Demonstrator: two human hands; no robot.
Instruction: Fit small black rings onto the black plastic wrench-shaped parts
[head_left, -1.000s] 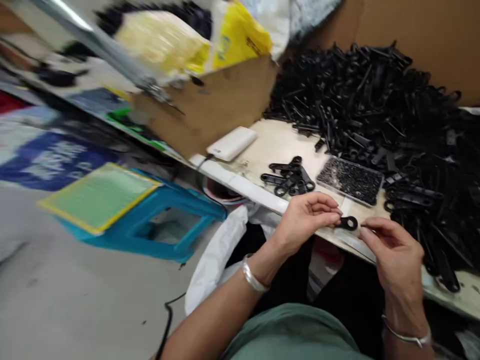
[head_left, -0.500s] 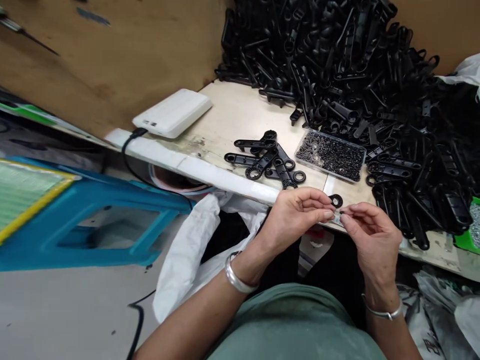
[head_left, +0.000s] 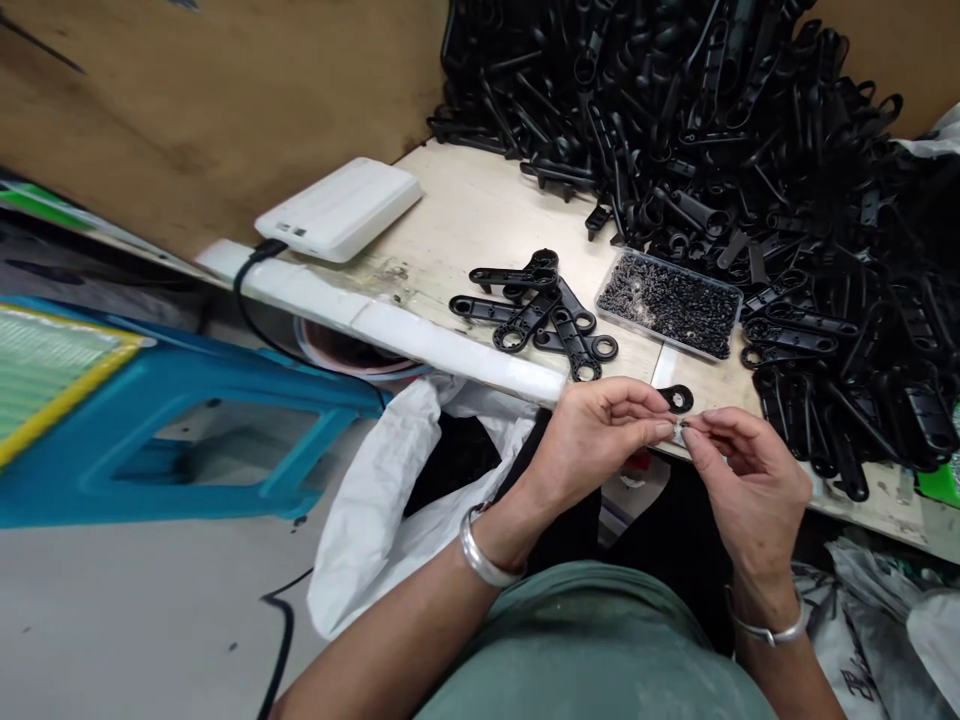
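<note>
My left hand [head_left: 600, 435] is closed on a black plastic arm [head_left: 679, 398], whose ringed end sticks out past the fingers while the rest is hidden. Close beside it, thumb and forefinger of my right hand [head_left: 750, 480] pinch a tiny dark piece [head_left: 684, 424], too small to name. The fingertips of both hands nearly meet at the table's front edge. Just beyond them lies a clear plastic box [head_left: 671, 305] filled with small dark parts. Several loose black arms [head_left: 525, 325] with ring ends form a small group left of that box.
A large heap of black plastic parts [head_left: 660, 130] covers the back and right of the table [head_left: 480, 210]. A white power bank [head_left: 341, 210] with a black cable lies at the left. Below the edge are a blue stool [head_left: 225, 430] and a white bag [head_left: 360, 530].
The view has swung right and closer to the table since the first frame. My right hand's fingertips have come nearer to the left hand, which keeps hold of the black arm.
</note>
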